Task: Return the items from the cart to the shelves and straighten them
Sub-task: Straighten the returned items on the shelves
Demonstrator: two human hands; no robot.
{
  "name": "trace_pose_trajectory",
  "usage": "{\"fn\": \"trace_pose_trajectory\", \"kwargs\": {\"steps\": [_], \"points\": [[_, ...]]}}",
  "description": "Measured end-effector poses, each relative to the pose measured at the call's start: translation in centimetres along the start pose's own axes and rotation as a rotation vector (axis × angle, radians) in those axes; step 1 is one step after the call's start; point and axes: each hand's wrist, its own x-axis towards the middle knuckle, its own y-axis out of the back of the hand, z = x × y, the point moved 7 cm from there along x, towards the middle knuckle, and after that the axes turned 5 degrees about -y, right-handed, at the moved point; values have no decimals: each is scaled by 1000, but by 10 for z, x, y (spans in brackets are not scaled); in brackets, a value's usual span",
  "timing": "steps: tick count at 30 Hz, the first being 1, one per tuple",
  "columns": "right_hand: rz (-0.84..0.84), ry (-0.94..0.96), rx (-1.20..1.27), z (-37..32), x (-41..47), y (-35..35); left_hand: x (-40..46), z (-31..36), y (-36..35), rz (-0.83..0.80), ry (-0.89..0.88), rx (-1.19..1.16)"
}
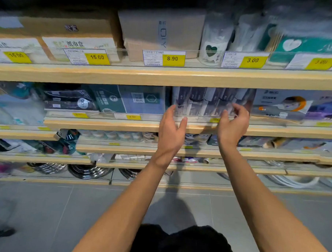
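A row of clear-wrapped packs with dark and grey contents (210,101) stands upright on the second wooden shelf (123,126). My left hand (170,130) is raised at the row's left end, fingers straight and thumb spread, at or just short of the first pack. My right hand (233,125) is in front of the row's right part, fingers loosely curled, with a gap between thumb and forefinger and nothing gripped. Motion blur hides whether either hand touches the wrapping. No cart is in view.
Teal and blue boxes (132,99) stand left of the packs, and mask packs (288,104) to the right. The top shelf (163,76) carries cardboard boxes and yellow price tags. Lower shelves hold small goods and coiled hoses. Someone's shoe (0,232) is on the grey floor at left.
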Motion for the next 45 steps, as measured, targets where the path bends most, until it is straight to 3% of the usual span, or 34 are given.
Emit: {"fn": "trace_pose_trajectory", "kwargs": {"steps": [3,8,13,20,27,32,36,38,41,43,45], "points": [[-73,-81,-82,10,31,10,15,5,-19,71,184,-57],[-334,-69,-210,26,70,12,46,13,-28,141,300,75],[-411,-31,-234,23,92,14,58,11,-34,97,413,133],[-506,-133,-63,32,88,3,58,10,-27,137,422,207],[-405,-10,-89,24,73,13,45,15,-16,316,283,356],[-444,91,-182,17,65,13,33,12,-13,488,300,100],[-267,184,-99,18,75,50,12,22,-42,691,234,-250],[-125,223,-39,22,85,79,1,34,-72,658,213,-309],[56,190,14,44,112,124,-10,55,-132,414,130,-318],[96,174,-4,56,135,144,-9,63,-168,258,118,-306],[47,229,-82,56,159,152,-2,71,-196,208,168,-290]]}}
